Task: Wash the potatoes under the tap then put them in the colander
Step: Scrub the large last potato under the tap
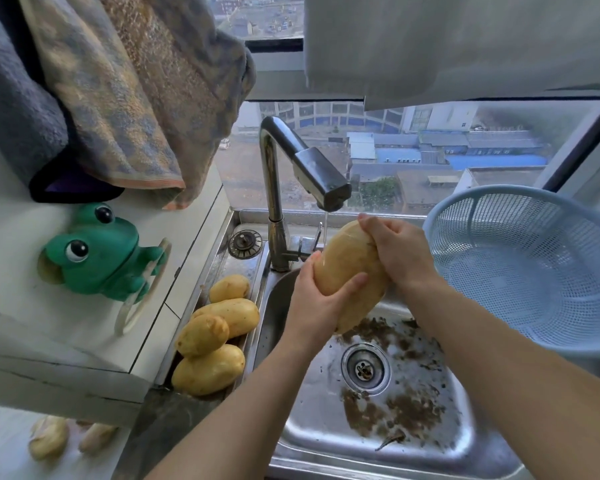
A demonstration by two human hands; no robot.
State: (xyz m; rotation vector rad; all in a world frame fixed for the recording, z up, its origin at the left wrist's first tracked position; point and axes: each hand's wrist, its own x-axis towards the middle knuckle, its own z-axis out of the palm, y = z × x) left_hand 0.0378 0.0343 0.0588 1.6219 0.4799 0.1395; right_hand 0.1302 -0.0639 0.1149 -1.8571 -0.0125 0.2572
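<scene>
A potato (347, 271) is gripped by the curled fingers of both the left hand (317, 303) and right hand (397, 252) under the tap (321, 178), beside the colander (534, 268).

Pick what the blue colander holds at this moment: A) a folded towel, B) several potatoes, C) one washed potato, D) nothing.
D: the colander shows only bare mesh inside, while the left hand and the right hand both hold the potato under the stream from the tap.
</scene>
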